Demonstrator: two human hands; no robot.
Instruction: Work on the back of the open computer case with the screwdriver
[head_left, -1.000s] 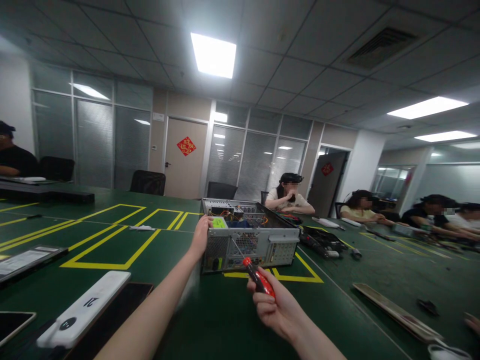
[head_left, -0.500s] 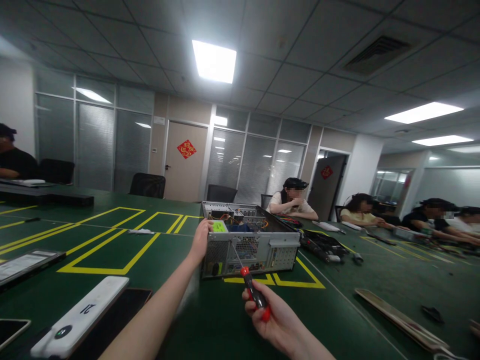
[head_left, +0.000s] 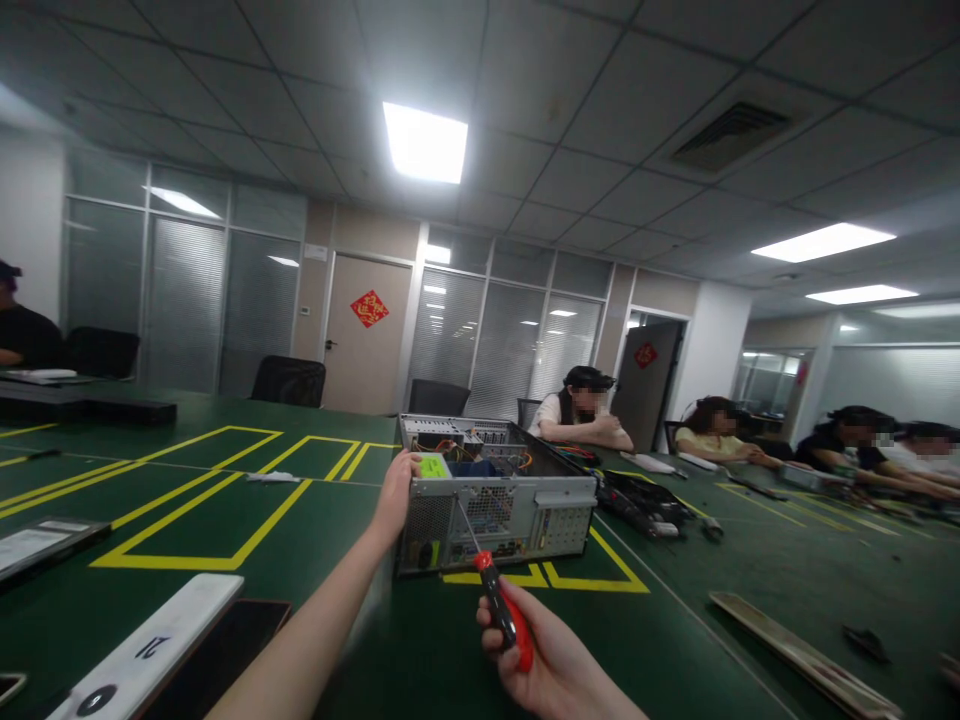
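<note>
An open computer case (head_left: 559, 520) lies on its side in front of me, its perforated back panel facing me. My left hand (head_left: 393, 502) grips its near left corner, the fingers bent over the top edge beside a part with a yellow-green label (head_left: 433, 467). Some of those fingertips are hidden. My right hand (head_left: 536, 640) is wrapped around the red and black handle of a screwdriver (head_left: 499, 605). The thin shaft points up and away, with its tip at the left part of the back panel. Loose wires (head_left: 521, 458) show inside the case.
Yellow tape outlines (head_left: 172, 562) mark the green table (head_left: 337, 640). A white device marked 21 (head_left: 154, 645) lies near left, beside a dark flat object (head_left: 217, 660). Black parts (head_left: 649, 505) sit right of the case; a long narrow strip (head_left: 795, 645) lies nearer. A person (head_left: 581, 415) sits opposite.
The whole scene sits slightly lower and further left in view. Both hands keep their holds, and the screwdriver stays at the back panel. The person opposite has lowered a hand from their face.
</note>
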